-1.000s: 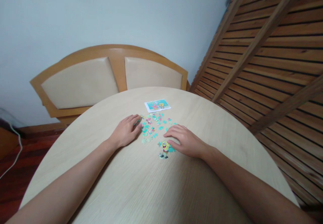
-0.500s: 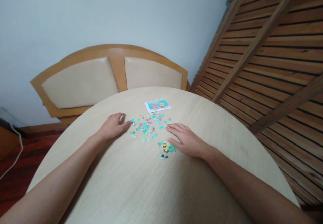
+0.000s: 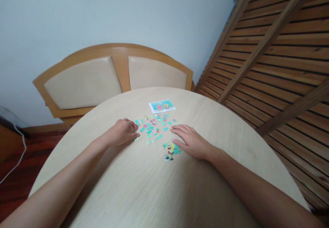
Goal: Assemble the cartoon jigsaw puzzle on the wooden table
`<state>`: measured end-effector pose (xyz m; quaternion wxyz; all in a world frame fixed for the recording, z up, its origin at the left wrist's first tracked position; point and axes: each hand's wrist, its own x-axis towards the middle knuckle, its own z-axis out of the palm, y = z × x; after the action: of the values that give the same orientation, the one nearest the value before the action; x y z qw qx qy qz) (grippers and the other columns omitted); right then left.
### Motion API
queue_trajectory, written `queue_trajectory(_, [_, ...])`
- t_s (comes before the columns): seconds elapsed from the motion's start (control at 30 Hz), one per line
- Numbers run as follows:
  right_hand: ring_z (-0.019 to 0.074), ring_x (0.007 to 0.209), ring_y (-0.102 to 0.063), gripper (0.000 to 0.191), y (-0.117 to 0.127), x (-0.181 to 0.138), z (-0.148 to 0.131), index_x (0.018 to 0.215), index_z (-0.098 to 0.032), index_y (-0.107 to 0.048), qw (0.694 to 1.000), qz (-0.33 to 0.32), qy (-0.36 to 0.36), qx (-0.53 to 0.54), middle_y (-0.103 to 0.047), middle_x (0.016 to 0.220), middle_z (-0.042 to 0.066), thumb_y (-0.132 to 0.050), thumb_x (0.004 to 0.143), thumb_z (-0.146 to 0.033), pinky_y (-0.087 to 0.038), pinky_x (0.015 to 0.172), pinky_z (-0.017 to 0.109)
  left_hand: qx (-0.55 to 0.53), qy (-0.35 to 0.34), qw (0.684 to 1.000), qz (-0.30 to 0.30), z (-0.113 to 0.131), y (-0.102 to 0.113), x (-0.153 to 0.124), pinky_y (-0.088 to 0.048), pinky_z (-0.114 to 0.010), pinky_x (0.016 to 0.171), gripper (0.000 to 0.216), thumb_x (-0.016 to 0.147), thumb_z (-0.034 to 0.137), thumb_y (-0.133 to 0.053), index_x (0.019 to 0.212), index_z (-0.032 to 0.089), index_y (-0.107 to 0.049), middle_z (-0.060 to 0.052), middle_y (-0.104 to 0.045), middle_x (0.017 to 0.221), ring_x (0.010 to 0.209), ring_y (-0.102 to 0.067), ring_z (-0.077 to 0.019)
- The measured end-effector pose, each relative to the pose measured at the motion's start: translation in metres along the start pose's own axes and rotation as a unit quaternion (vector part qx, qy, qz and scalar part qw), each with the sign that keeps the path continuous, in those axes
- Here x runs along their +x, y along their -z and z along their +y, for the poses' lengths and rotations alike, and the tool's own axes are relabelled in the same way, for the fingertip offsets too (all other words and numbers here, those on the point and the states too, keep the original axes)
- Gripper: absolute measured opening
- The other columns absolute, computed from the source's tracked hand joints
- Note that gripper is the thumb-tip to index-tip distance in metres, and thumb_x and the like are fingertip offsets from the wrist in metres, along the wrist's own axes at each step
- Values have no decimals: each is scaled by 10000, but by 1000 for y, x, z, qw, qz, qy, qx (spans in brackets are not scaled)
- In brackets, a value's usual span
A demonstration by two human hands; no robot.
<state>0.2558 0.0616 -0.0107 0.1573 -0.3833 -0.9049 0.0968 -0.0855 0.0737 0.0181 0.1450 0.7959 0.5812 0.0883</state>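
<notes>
My left hand (image 3: 122,132) is at the left edge of a scatter of loose jigsaw pieces (image 3: 149,129), mostly turquoise with some pink and yellow. Its fingers curl down over the edge pieces, with the thumb apart from them; no piece shows in its grasp. My right hand (image 3: 192,142) lies flat and open on the table, fingers stretched toward the loose pieces. Beside its thumb is a joined section of puzzle (image 3: 170,151) showing a yellow cartoon sponge figure; the hand partly covers this section's right side.
A picture card (image 3: 162,106) with a pink and a yellow cartoon figure lies behind the pieces on the round wooden table (image 3: 144,187). Beyond the table's far edge stands a padded wooden backrest (image 3: 82,84). A slatted wooden panel (image 3: 277,56) leans at the right.
My left hand has moved right and its fingers have curled over the leftmost pieces. My right hand stays by the joined section. The whole view has shifted slightly.
</notes>
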Motion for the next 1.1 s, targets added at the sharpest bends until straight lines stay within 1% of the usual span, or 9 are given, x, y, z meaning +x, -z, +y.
queue_trajectory(0.1, [293, 1358, -481, 465, -1, 0, 1, 1415, -207, -556, 1000, -1, -1, -4, -552, 1476, 118, -464, 1027, -447, -384, 1130, 506, -9, -7, 999, -32, 5, -1, 0, -454, -299, 762, 281, 822, 438, -583, 817, 181, -695, -87, -740, 906, 806, -653, -212])
queue_trajectory(0.17, [293, 1361, -477, 471, -1, 0, 1, 1420, -198, -550, 1000, -4, -2, -7, -548, 1479, 122, -458, 1030, -445, -379, 1134, 506, -15, 7, 999, -46, 7, -1, 0, -434, -278, 708, 255, 821, 410, -578, 794, 180, -685, -65, -735, 824, 744, -638, -191])
queue_trajectory(0.33, [297, 1369, -471, 482, 1, 0, -1, 1425, -183, -544, 1000, -10, -5, -5, -535, 1490, 136, -448, 1033, -447, -380, 1130, 523, -13, 57, 998, -30, 10, 4, -6, -413, -271, 648, 283, 840, 416, -557, 870, 177, -707, -73, -746, 860, 715, -628, -188])
queue_trajectory(0.47, [299, 1377, -466, 477, 1, 0, -2, 1423, -192, -549, 1000, -12, -7, 1, -530, 1496, 134, -459, 1029, -446, -383, 1129, 518, -14, 52, 997, -47, 7, 8, -9, -412, -267, 660, 243, 827, 358, -554, 874, 182, -713, -63, -750, 883, 711, -617, -175])
queue_trajectory(0.63, [297, 1382, -463, 476, 2, 1, -3, 1425, -189, -547, 1000, -17, -11, -5, -526, 1500, 132, -458, 1030, -440, -376, 1138, 510, -17, 42, 998, -50, 3, 4, -7, -408, -266, 680, 204, 810, 298, -530, 848, 179, -691, -56, -734, 865, 731, -611, -172])
queue_trajectory(0.8, [297, 1383, -462, 482, 1, 1, -2, 1434, -201, -539, 1000, -12, -5, -8, -523, 1505, 126, -445, 1033, -451, -376, 1139, 513, -30, 23, 999, -27, 2, -2, -6, -394, -263, 667, 185, 799, 289, -509, 829, 179, -655, -44, -695, 813, 709, -577, -166])
queue_trajectory(0.9, [296, 1373, -470, 477, 0, 1, -1, 1431, -206, -542, 1000, -9, -1, -9, -531, 1497, 122, -439, 1035, -449, -383, 1134, 512, -51, 15, 998, -20, 0, -2, -5, -394, -258, 657, 222, 789, 314, -526, 904, 178, -659, -41, -689, 824, 712, -578, -168])
queue_trajectory(0.97, [295, 1366, -476, 475, 0, 1, 0, 1430, -207, -544, 1000, -8, 0, -9, -537, 1491, 123, -440, 1034, -449, -387, 1129, 513, -69, 12, 997, -38, 1, 0, -5, -400, -259, 661, 273, 797, 349, -527, 943, 170, -673, -44, -691, 834, 718, -577, -171])
queue_trajectory(1.1, [292, 1367, -474, 479, 0, 1, -1, 1430, -201, -544, 1000, -10, -1, -11, -538, 1490, 125, -438, 1035, -452, -385, 1132, 507, -120, -6, 990, -80, 6, 6, -5, -416, -263, 696, 331, 848, 427, -496, 890, 161, -688, -48, -694, 846, 742, -567, -171])
